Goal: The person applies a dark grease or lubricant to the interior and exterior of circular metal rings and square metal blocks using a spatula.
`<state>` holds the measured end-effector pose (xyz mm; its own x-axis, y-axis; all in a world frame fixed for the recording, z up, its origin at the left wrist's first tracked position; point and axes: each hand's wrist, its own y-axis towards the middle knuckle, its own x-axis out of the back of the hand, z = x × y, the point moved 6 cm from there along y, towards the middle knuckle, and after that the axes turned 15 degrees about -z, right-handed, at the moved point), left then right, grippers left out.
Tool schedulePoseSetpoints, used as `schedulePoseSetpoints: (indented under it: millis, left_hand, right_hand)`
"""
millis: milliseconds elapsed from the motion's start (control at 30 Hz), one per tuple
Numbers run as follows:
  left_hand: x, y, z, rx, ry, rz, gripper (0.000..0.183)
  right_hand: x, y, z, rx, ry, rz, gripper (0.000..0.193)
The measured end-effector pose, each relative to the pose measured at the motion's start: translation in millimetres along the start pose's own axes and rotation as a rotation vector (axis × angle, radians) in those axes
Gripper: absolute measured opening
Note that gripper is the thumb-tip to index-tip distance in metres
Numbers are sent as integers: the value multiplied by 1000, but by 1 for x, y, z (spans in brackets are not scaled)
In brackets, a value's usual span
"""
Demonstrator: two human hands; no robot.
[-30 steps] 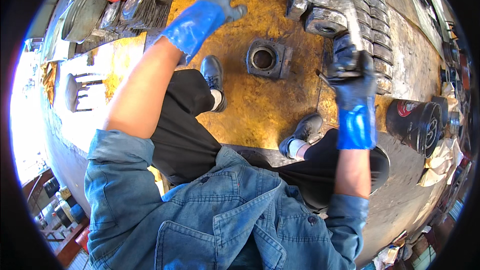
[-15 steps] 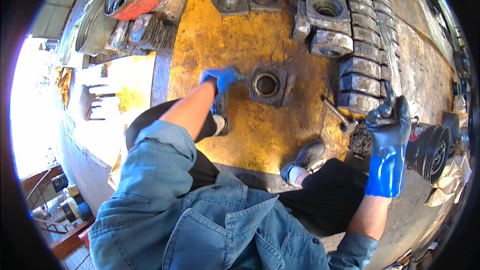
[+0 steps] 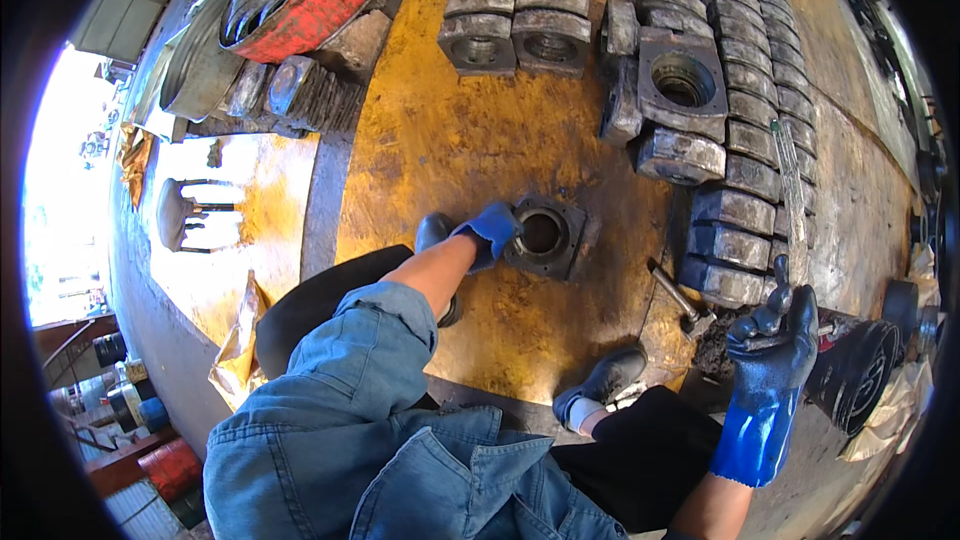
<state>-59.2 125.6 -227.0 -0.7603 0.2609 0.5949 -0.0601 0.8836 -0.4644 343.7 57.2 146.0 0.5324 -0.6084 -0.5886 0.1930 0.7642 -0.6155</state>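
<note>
A square, dark metal block (image 3: 569, 240) with a round bore lies on the yellow, worn floor plate (image 3: 440, 160) in front of me. My left hand (image 3: 492, 237), in a blue glove, is at its left edge, the fingers curled against the rim. My right hand (image 3: 775, 345), in a dark-palmed blue glove, is raised at the right, palm up with bent fingers. From it a long, flat, shiny metal strip (image 3: 791, 190) points away from me; exactly how the fingers hold it is unclear. Near this hand, a hammer (image 3: 675, 292) lies on the plate.
Rows of similar blocks (image 3: 750, 80) stand at the right, with more blocks (image 3: 548, 25) at the far middle. A bored block (image 3: 652, 105) sits among several others. A red ring-shaped part (image 3: 330, 5) is far left; a black cylinder (image 3: 855, 370) lies right. My shoes flank the work.
My left hand, blurred and left of the block before, has moved to its edge. The view has shifted, so the floor things appear lower. My right hand still holds the strip.
</note>
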Motion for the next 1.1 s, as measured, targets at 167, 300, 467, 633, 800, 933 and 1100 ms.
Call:
schedulePoseSetpoints:
  millis: [167,300,467,633,800,933,1100]
  left_hand:
    - [26,14,-51,-162,331,-26,37]
    - [64,48,-127,-317,730,11,26]
    - [137,79,-204,-495,1114,-118,32]
    - [199,136,-185,-417,1213,-535,38]
    - [234,118,-168,-877,927,-1197,44]
    - [230,115,-132,-142,444,-1048,80]
    - [177,148,-17,297,-1115,-636,72]
  right_hand:
    - [-22,-2,-4,-42,15,-17,41]
    - [-31,1,-7,11,27,-146,38]
    - [-32,0,-3,10,25,-179,33]
    - [-18,-2,1,75,9,-35,34]
    - [-12,10,-2,32,-7,-33,35]
    - [-19,6,-5,60,-25,-38,35]
    - [-17,4,-8,60,-39,-52,34]
